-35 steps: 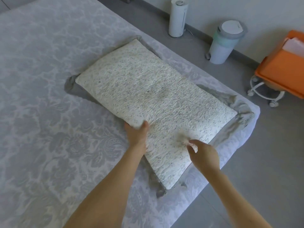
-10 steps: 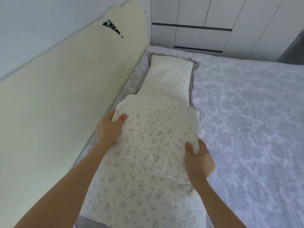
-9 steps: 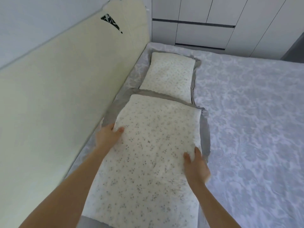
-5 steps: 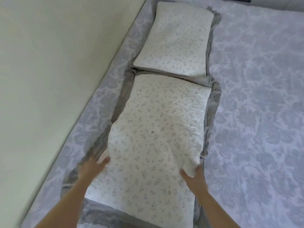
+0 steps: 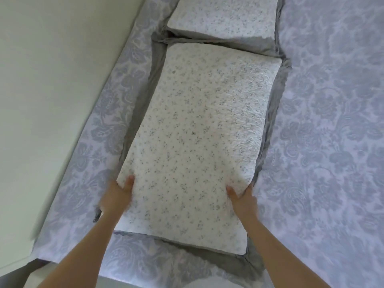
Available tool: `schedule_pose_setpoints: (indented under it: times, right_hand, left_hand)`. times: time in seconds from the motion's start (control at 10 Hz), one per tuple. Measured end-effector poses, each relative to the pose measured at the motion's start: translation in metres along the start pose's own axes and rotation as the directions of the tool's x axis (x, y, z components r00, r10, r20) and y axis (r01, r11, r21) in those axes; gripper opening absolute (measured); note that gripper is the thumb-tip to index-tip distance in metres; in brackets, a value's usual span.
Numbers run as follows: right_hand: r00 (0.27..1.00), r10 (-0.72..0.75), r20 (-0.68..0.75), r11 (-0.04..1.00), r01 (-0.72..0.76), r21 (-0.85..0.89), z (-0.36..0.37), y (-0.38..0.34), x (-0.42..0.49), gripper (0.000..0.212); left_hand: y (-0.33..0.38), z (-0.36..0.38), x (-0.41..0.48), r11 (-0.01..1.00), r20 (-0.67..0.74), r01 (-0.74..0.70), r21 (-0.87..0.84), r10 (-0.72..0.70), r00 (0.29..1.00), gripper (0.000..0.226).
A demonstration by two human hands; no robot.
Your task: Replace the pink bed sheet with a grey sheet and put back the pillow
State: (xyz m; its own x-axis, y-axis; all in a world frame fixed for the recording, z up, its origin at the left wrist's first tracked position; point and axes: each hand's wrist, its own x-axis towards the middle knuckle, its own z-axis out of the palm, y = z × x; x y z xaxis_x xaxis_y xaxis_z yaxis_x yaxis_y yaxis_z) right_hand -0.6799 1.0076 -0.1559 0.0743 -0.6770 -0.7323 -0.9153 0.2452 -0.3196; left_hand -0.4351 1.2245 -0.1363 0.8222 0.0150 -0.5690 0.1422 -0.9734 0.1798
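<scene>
A white pillow [image 5: 199, 138] with small grey flowers and a grey border lies flat on the grey patterned sheet [image 5: 328, 125], close to the headboard. My left hand [image 5: 117, 197] grips its left long edge, thumb on top. My right hand [image 5: 243, 199] grips the right long edge the same way. A second pillow [image 5: 224, 15] of the same fabric lies just beyond it, end to end, partly cut off by the top of the frame.
A pale cream headboard [image 5: 52, 80] runs along the left side of the bed. The near edge of the mattress [image 5: 145, 265] shows at the bottom, between my forearms.
I carried the pillow from the far side of the bed to the headboard and laid it down beside the other pillow. My hands slid back along its sides; the view tilted down.
</scene>
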Motion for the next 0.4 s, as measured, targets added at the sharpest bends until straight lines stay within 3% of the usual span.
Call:
schedule_pose_setpoints:
  times: [0.1, 0.2, 0.3, 0.4]
  right_hand:
    - [0.935, -0.289, -0.204, 0.826, 0.136, -0.547, -0.005, -0.018, -0.016, 0.084]
    - [0.716, -0.689, -0.114, 0.581, 0.451, -0.678, 0.009, -0.028, -0.037, 0.072]
    - [0.834, -0.471, 0.288, 0.490, 0.518, -0.701, 0.033, -0.004, -0.055, 0.080]
    - [0.849, -0.389, 0.358, 0.538, 0.524, -0.660, 0.023, -0.004, -0.045, 0.078]
  left_hand:
    - [0.015, -0.002, -0.005, 0.954, -0.137, -0.094, 0.285, 0.137, 0.981, 0.071]
    - [0.040, 0.006, -0.030, 0.668, -0.177, -0.593, 0.450, 0.717, 0.674, 0.060]
    - [0.046, 0.038, -0.064, 0.292, 0.339, -0.761, 0.580, 0.763, 0.551, 0.066]
    - [0.046, 0.051, -0.066, 0.273, 0.483, -0.711, 0.648, 0.574, 0.661, 0.069]
